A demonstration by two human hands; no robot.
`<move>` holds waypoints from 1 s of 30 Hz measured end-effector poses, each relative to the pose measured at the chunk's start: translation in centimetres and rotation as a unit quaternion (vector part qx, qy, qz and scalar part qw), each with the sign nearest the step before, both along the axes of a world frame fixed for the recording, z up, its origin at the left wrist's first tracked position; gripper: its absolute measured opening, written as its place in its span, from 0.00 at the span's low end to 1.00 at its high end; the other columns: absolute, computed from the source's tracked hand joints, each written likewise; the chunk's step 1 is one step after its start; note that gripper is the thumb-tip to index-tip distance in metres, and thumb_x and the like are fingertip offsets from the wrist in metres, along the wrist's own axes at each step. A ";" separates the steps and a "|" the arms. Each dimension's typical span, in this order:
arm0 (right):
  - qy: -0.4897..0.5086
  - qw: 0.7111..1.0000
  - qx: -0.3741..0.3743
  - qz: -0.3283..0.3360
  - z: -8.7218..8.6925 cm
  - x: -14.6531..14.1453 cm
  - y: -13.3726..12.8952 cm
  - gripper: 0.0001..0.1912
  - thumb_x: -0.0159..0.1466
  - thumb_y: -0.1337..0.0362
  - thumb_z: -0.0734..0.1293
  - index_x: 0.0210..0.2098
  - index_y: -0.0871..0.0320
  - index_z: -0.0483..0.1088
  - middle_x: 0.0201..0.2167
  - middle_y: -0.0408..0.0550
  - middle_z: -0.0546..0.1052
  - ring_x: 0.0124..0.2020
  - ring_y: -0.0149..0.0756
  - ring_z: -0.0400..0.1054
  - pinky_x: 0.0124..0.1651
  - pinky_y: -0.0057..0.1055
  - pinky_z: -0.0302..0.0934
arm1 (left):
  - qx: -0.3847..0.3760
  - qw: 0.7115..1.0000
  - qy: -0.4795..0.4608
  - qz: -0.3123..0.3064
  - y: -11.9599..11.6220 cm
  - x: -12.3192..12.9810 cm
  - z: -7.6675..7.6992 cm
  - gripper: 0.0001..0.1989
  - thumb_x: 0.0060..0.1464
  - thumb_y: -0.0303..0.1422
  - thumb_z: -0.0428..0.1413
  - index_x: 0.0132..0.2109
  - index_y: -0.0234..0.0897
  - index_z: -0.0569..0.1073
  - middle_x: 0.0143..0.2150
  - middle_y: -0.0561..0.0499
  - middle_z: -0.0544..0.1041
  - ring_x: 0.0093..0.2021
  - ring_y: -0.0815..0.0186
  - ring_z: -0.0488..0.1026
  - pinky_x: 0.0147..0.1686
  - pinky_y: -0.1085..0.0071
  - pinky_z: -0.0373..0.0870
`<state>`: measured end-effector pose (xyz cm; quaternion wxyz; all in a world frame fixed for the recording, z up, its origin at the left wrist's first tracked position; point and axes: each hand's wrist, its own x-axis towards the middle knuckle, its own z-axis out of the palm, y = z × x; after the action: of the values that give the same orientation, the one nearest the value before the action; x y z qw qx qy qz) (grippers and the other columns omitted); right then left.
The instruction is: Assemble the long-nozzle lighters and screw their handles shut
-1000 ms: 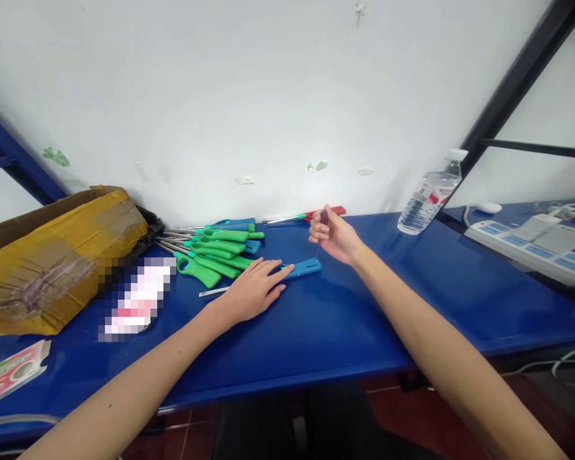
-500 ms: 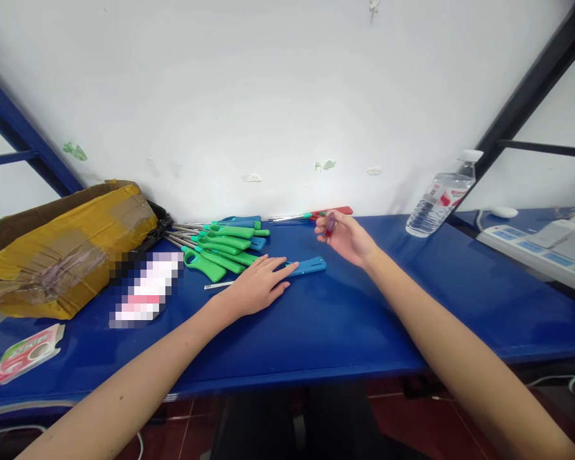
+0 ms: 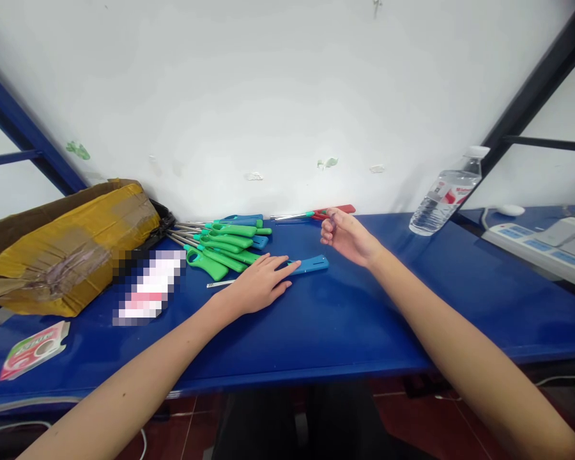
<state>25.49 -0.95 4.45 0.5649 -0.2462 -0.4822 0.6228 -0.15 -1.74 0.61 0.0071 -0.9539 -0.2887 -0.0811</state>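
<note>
Blue long-nosed lighter [image 3: 315,264], lying on the blue table [image 3: 316,338], between the green-handled lighters [image 3: 227,243] and the right hand [image 3: 349,237]. Left hand [image 3: 259,285] open, palm down, fingers spread over the handle, not wrapped round it; metal nozzle pokes out on the far side of the hand, toward the left. Right hand raised just beyond the handle's butt, fingers curled around a small dark item [image 3: 334,220], mostly hidden; cannot tell what it is.

Risks, my reading: handle looks slick and is only pressed from above, so a sideways push on its free end could swivel it. Nozzle lies near the heaped lighters; a swing might knock the nearest. Small item sits near the fingertips; a loose pinch could drop it. Red-handled lighter [image 3: 347,209] behind the knuckles could get bumped if the hand drifts wallward.
</note>
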 end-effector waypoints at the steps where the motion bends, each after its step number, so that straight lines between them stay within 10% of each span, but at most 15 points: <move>1: 0.000 1.000 -0.002 0.002 0.1 -0.1 -0.1 0.17 0.54 0.55 0.78 0.33 0.53 0.67 0.24 0.37 0.66 0.26 0.28 0.61 0.32 0.28 0.60 | 0.000 1.000 -0.001 -0.001 0.0 0.0 0.0 0.24 0.70 0.37 0.42 0.70 0.43 0.58 0.67 0.41 0.64 0.67 0.54 0.62 0.67 0.50 0.53; 13: -0.012 1.000 -0.005 0.002 0.2 -0.2 -0.5 0.15 0.55 0.54 0.75 0.32 0.52 0.68 0.24 0.39 0.68 0.26 0.31 0.62 0.34 0.31 0.60 | -0.001 1.000 0.000 -0.006 -0.1 0.0 0.2 0.24 0.70 0.37 0.42 0.70 0.42 0.58 0.67 0.41 0.64 0.66 0.54 0.62 0.67 0.49 0.54; 24: 0.015 0.998 0.000 -0.066 0.1 -0.9 -0.1 0.18 0.63 0.44 0.66 0.32 0.52 0.72 0.17 0.35 0.51 0.16 0.28 0.42 0.24 0.30 0.57 | 0.003 1.000 0.008 -0.005 -0.2 0.1 0.4 0.24 0.70 0.36 0.42 0.70 0.43 0.58 0.67 0.41 0.64 0.66 0.54 0.63 0.66 0.50 0.55; 30: 0.010 0.996 -0.012 -0.084 0.1 -1.4 0.0 0.20 0.62 0.44 0.67 0.28 0.53 0.69 0.18 0.37 0.57 0.18 0.28 0.51 0.24 0.29 0.58 | -0.008 1.000 0.005 -0.002 -0.2 0.1 0.4 0.23 0.70 0.36 0.45 0.69 0.43 0.59 0.67 0.41 0.65 0.66 0.53 0.63 0.66 0.48 0.55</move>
<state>24.13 -0.94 4.60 0.6167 -0.2867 -0.4466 0.5814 -0.05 -1.92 1.06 0.0002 -0.9549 -0.2873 -0.0742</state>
